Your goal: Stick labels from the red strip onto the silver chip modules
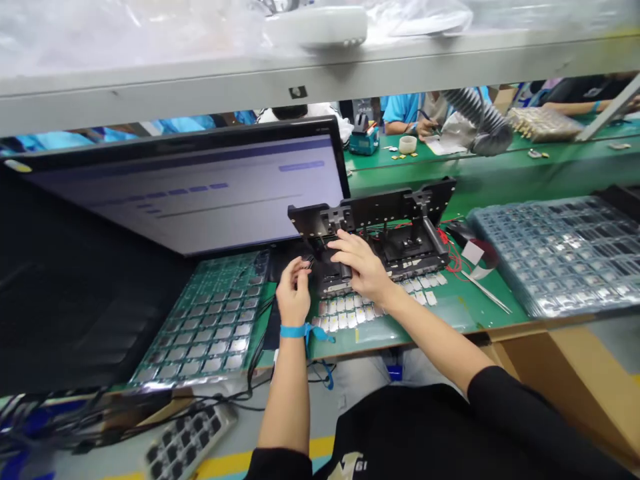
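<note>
A black test fixture (400, 250) with two raised hinged lids stands on the green bench mat. My right hand (367, 267) reaches over its left unit, fingers stretched and slightly apart, close to a dark cylindrical handle (345, 272). Whether the palm touches that handle is hidden. At the fixture's left end, my left hand (294, 293) has thumb and fingers pinched together. Something small and dark shows at those fingertips, too blurred to name. Rows of small silvery pieces (350, 312) lie along the fixture's front. A blue strap (295, 331) circles my left wrist.
A monitor (240, 193) leans at left, beside a tray of square parts (210, 333). Stacked clear trays (560, 253) fill the right. Tweezers (487, 292) and red wires (453, 257) lie near the fixture. A shelf (200, 87) crosses above; co-workers sit beyond.
</note>
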`<state>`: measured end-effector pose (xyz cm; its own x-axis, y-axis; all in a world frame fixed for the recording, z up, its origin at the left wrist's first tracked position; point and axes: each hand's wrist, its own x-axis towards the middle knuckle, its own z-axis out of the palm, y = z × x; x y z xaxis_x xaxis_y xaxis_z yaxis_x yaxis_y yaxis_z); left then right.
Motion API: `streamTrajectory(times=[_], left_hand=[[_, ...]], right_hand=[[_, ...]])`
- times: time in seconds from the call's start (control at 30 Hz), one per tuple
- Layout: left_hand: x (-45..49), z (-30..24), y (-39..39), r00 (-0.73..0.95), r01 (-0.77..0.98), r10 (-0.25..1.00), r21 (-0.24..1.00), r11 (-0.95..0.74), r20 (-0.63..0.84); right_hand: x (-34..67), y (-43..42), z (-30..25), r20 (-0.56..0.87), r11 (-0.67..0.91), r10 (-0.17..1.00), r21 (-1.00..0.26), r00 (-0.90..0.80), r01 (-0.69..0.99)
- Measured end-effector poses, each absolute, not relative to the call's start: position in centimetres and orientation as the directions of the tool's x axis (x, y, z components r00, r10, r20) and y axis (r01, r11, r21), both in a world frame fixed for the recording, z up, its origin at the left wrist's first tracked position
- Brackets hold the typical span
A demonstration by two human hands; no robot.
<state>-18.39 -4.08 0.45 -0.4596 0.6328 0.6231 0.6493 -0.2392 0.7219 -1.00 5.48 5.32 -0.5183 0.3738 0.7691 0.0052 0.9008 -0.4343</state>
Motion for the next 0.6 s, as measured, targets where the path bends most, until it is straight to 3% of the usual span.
streamTrajectory(times=[0.13, 0.23, 0.37, 0.47, 0.6], left_hand=[[-17.4, 3.9, -5.7, -0.383, 0.742, 0.560, 0.605, -0.287, 0.735], [-15.7, 5.9, -5.8, -0.186, 0.776, 0.639, 0.511, -0.370, 0.746], [-13.2, 7.0, -4.7, 0.017, 0.768, 0.660, 0.413, -0.489, 0.751], [-12.3, 6.7, -4.1, -0.014, 0.757, 0.617, 0.412, -0.507, 0.787], [-11.5, 5.7, -3.9, -0.109, 0.733, 0.567, 0.451, -0.509, 0.817]], right_hand=[[0.0, 4.7, 6.2, 0.732, 0.909, 0.349, -0.415, -0.585, 0.023], [2.8, 3.4, 7.8, 0.688, 0.921, 0.331, -0.384, -0.646, 0.062], [8.8, 3.4, 9.9, 0.756, 0.905, 0.424, -0.379, -0.498, 0.195], [11.8, 5.3, 10.3, 0.815, 0.872, 0.474, -0.384, -0.334, 0.303], [12.1, 7.6, 8.9, 0.800, 0.863, 0.504, -0.450, -0.327, 0.230]])
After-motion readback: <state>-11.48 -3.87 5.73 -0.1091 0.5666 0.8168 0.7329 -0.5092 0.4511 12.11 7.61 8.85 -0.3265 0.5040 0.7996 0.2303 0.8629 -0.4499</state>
